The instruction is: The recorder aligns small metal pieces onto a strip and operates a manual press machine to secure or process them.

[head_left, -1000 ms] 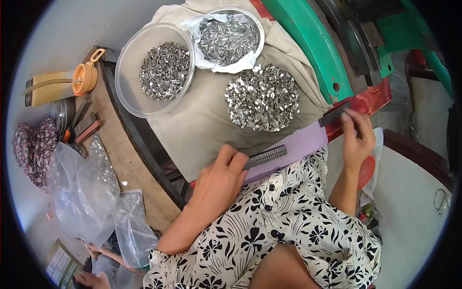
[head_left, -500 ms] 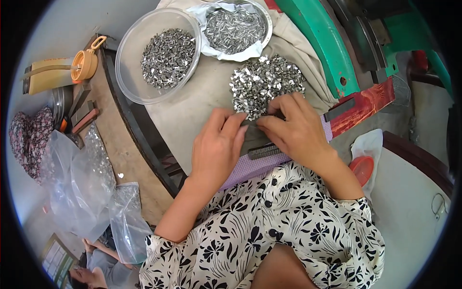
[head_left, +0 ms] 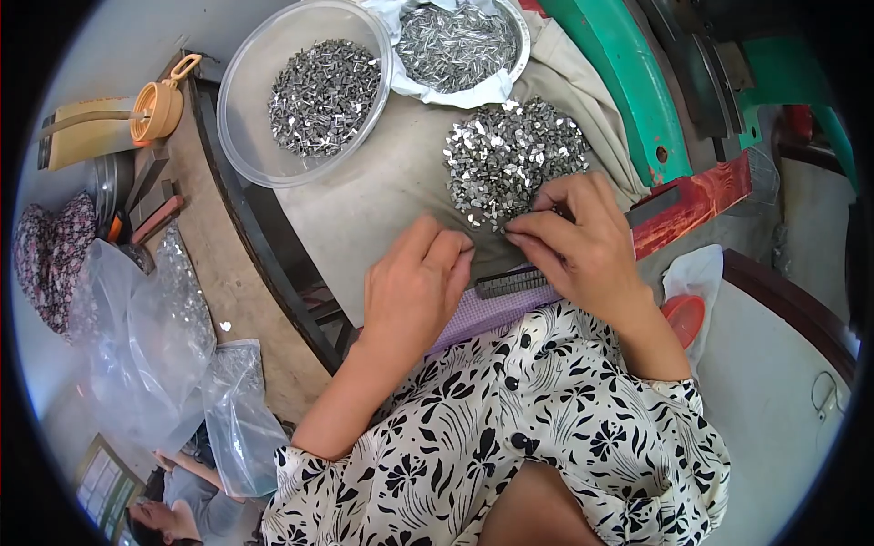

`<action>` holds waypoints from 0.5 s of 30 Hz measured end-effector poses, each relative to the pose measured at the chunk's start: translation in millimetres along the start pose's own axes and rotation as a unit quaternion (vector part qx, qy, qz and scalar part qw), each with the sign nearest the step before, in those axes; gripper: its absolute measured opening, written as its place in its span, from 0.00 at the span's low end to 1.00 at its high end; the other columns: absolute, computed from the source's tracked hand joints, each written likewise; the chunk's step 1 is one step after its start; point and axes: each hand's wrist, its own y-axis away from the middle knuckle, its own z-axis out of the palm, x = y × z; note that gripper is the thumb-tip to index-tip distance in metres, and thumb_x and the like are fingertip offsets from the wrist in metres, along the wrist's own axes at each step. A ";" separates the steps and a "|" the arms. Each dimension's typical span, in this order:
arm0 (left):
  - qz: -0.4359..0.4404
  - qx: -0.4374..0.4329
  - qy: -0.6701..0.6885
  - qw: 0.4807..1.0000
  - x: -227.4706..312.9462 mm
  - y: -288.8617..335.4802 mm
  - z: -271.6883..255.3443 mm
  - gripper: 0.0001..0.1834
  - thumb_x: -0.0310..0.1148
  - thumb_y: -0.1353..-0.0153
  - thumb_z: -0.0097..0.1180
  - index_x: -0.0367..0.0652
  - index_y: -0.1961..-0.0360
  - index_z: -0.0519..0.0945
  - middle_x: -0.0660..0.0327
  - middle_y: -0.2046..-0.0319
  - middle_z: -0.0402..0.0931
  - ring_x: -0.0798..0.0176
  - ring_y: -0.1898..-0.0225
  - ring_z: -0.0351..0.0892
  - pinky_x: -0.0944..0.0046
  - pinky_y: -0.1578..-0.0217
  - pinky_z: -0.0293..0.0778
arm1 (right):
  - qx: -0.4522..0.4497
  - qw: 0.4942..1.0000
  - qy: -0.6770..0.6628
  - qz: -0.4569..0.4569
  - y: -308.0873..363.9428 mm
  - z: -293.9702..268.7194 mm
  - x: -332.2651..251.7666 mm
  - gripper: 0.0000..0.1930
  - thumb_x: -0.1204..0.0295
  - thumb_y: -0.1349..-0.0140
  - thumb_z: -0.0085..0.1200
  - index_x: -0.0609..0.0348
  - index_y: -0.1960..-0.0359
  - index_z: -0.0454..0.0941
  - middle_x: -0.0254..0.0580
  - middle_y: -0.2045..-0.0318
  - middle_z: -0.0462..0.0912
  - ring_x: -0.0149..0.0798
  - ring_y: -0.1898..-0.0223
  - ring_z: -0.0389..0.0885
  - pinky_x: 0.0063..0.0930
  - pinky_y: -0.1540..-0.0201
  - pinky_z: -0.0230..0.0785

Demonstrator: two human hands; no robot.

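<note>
A loose pile of small shiny metal pieces [head_left: 514, 150] lies on the beige cloth [head_left: 350, 223] before me. My right hand [head_left: 587, 250] is at its near right edge, thumb and forefinger pinched together beside a few stray pieces. Just left of it, my left hand [head_left: 410, 287] is held over the cloth, also in a pinch and apart from the pile. Whatever sits between the fingertips of either hand is too small to make out. Below the fingertips, a dark grooved bar [head_left: 512, 283] rests along a purple checked cloth [head_left: 473, 318].
Beyond the pile stand a clear round tub [head_left: 241, 136] of metal bits and a lined metal bowl [head_left: 521, 45] of thin pins. Green machine framework [head_left: 628, 100] rises at the right. Plastic bags [head_left: 137, 337] cover part of the wooden bench [head_left: 259, 318] at left; a person [head_left: 196, 496] sits beyond.
My left hand has drawn back a little from the pile toward me, widening the gap between both hands' fingertips. The whole view has shifted slightly.
</note>
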 end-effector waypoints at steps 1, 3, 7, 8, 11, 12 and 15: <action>-0.007 0.004 0.010 1.000 -2.0 4.2 0.1 0.07 0.27 0.44 0.64 0.43 0.65 0.78 0.59 0.67 0.72 0.50 0.69 0.79 0.52 0.70 0.75 | 0.000 1.000 -0.001 0.000 -2.4 2.0 -0.8 0.08 0.75 0.53 0.68 0.55 0.70 0.82 0.37 0.66 0.74 0.44 0.62 0.73 0.35 0.62 0.68; -0.016 0.007 0.019 1.000 -3.2 10.7 -1.3 0.08 0.26 0.44 0.64 0.43 0.64 0.79 0.59 0.66 0.73 0.50 0.69 0.79 0.53 0.70 0.75 | -0.035 0.999 0.034 0.000 -5.9 6.2 -3.4 0.08 0.73 0.53 0.68 0.56 0.72 0.81 0.37 0.66 0.74 0.44 0.61 0.73 0.36 0.61 0.68; -0.068 0.025 0.070 0.995 -2.0 16.2 -7.0 0.08 0.24 0.44 0.64 0.42 0.63 0.79 0.58 0.64 0.75 0.49 0.68 0.79 0.54 0.69 0.75 | -0.032 0.997 0.066 0.002 -11.9 7.4 -10.2 0.09 0.74 0.56 0.69 0.56 0.72 0.82 0.36 0.66 0.75 0.43 0.64 0.73 0.35 0.64 0.67; -0.072 0.029 0.078 0.994 -2.4 16.7 -7.8 0.08 0.24 0.44 0.64 0.41 0.62 0.79 0.57 0.63 0.75 0.49 0.68 0.79 0.55 0.69 0.75 | -0.033 0.997 0.065 0.001 -12.3 7.8 -9.2 0.09 0.74 0.56 0.69 0.56 0.72 0.82 0.36 0.66 0.75 0.43 0.64 0.73 0.35 0.64 0.67; -0.067 0.032 0.078 0.994 -3.5 17.7 -7.6 0.08 0.24 0.43 0.63 0.41 0.62 0.79 0.57 0.63 0.75 0.49 0.69 0.79 0.54 0.68 0.75 | -0.020 0.999 0.042 -0.017 -9.0 6.3 -1.0 0.10 0.76 0.57 0.68 0.57 0.71 0.82 0.36 0.64 0.77 0.43 0.61 0.74 0.35 0.60 0.68; -0.068 0.032 0.078 0.994 -3.7 17.4 -6.9 0.08 0.24 0.43 0.63 0.41 0.62 0.79 0.57 0.63 0.75 0.49 0.69 0.79 0.54 0.68 0.75 | -0.021 0.999 0.041 -0.017 -7.7 4.6 0.3 0.10 0.76 0.57 0.68 0.57 0.71 0.82 0.36 0.64 0.77 0.43 0.61 0.74 0.35 0.60 0.68; -0.068 0.027 0.068 0.995 -3.0 17.0 -4.8 0.07 0.24 0.43 0.63 0.41 0.62 0.80 0.58 0.62 0.75 0.50 0.68 0.80 0.54 0.68 0.75 | -0.025 0.999 0.005 -0.044 0.2 -1.7 -4.0 0.11 0.75 0.58 0.69 0.55 0.71 0.83 0.36 0.63 0.78 0.44 0.59 0.75 0.37 0.57 0.68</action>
